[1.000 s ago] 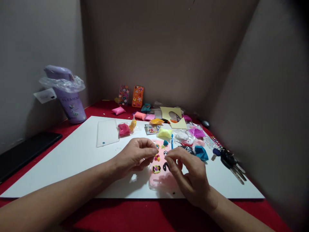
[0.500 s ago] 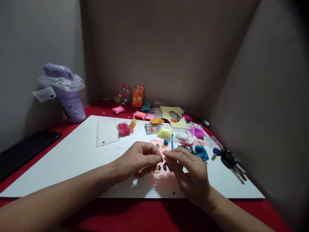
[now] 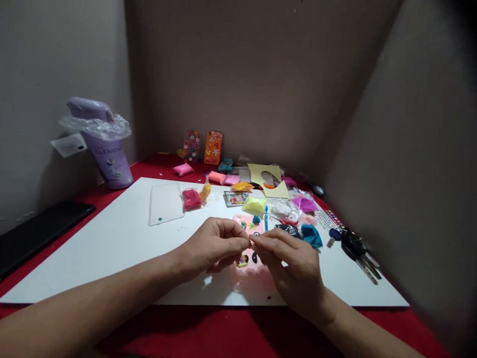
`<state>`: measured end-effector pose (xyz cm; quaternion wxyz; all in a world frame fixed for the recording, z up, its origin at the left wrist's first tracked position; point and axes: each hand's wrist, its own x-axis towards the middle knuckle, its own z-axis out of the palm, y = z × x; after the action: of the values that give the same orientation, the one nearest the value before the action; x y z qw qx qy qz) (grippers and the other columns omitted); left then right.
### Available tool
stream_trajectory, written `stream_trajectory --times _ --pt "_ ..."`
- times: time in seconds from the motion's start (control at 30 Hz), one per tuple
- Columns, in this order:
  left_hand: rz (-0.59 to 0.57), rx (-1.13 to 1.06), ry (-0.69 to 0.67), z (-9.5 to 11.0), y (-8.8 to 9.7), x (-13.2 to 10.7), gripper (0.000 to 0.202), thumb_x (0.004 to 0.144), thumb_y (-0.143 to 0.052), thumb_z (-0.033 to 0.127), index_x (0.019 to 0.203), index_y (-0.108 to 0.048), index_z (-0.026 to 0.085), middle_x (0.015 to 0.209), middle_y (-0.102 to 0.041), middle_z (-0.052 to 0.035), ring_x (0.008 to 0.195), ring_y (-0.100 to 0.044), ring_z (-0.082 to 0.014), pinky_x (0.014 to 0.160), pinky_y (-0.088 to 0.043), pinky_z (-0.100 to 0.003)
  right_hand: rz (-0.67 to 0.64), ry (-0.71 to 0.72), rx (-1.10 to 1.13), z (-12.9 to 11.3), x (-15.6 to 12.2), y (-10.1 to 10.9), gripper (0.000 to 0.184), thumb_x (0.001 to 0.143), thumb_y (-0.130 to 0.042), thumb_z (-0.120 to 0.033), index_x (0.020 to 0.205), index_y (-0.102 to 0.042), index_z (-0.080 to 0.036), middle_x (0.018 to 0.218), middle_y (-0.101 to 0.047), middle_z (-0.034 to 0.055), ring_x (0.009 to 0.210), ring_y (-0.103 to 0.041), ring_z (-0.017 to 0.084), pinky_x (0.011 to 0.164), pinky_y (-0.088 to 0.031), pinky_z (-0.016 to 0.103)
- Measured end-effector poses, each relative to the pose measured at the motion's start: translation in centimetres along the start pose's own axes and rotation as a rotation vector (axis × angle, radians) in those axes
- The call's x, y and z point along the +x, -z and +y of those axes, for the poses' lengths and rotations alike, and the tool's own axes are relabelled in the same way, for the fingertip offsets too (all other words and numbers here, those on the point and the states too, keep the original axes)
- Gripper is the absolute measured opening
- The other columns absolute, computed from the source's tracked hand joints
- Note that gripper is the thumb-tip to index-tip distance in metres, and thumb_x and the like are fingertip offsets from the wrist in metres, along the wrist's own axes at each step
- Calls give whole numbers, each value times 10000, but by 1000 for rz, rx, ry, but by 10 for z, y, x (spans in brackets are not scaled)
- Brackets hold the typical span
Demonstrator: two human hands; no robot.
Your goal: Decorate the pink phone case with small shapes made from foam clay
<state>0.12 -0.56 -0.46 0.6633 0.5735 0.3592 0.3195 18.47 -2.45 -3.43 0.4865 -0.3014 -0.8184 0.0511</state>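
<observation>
Above a pink phone case (image 3: 249,278) decorated with small clay shapes, my two hands meet at the fingertips. My left hand (image 3: 221,244) is pinched, thumb against index finger; whatever lies in the pinch is too small to make out. My right hand (image 3: 294,263) has its thumb and fingers pressed together at the same spot, touching the left fingertips. Black clay pieces (image 3: 255,257) and a teal lump (image 3: 256,219) sit on the case. A blue modelling tool (image 3: 266,219) lies just beyond it. Part of the case is hidden behind my hands.
A clear phone case (image 3: 166,205) lies left on the white board (image 3: 112,248). Coloured clay packets, such as a yellow one (image 3: 255,204) and a red one (image 3: 192,199), lie behind. Keys (image 3: 359,253) are at right, a purple tumbler (image 3: 110,159) and black phone (image 3: 44,236) at left.
My right fingertips have moved slightly left and now touch my left fingertips, closing the small gap between them. My left hand has stayed nearly still.
</observation>
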Motion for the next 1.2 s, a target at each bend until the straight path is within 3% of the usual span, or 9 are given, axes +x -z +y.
stream_trajectory --times 0.27,0.47,0.7,0.87,1.2 --pt "-2 -49 5 -6 2 2 137 757 -644 255 721 -602 130 447 -483 61 329 -322 -27 326 -186 -155 6 83 -140 -1 1 -1 261 852 -535 -89 1036 -672 -215 760 -666 46 652 -604 114 558 -495 229" --pt "18 -70 -11 -6 2 0 141 752 -652 267 723 -620 133 419 -463 66 319 -300 -31 323 -164 -165 -16 -7 -118 -1 0 -3 201 860 -547 -124 996 -680 -190 760 -650 43 645 -594 116 555 -485 234" --pt "162 121 -36 2 -7 -4 109 725 -638 209 672 -638 113 450 -490 57 352 -335 -23 334 -201 -149 -7 46 -172 -2 0 -4 180 843 -559 -103 946 -689 -173 723 -654 48 608 -580 116 525 -464 230" --pt "175 113 15 3 -10 -3 89 710 -610 167 646 -626 109 415 -472 66 333 -321 -20 329 -205 -145 19 101 -201 -7 1 -1 191 830 -557 -73 947 -681 -161 723 -664 52 624 -591 118 538 -465 229" --pt "122 21 -6 -3 -2 0 137 720 -651 252 704 -613 122 399 -452 69 307 -305 -28 299 -188 -145 9 -30 -107 3 -2 -6 145 835 -589 -114 927 -688 -166 740 -662 46 621 -598 119 544 -472 233"
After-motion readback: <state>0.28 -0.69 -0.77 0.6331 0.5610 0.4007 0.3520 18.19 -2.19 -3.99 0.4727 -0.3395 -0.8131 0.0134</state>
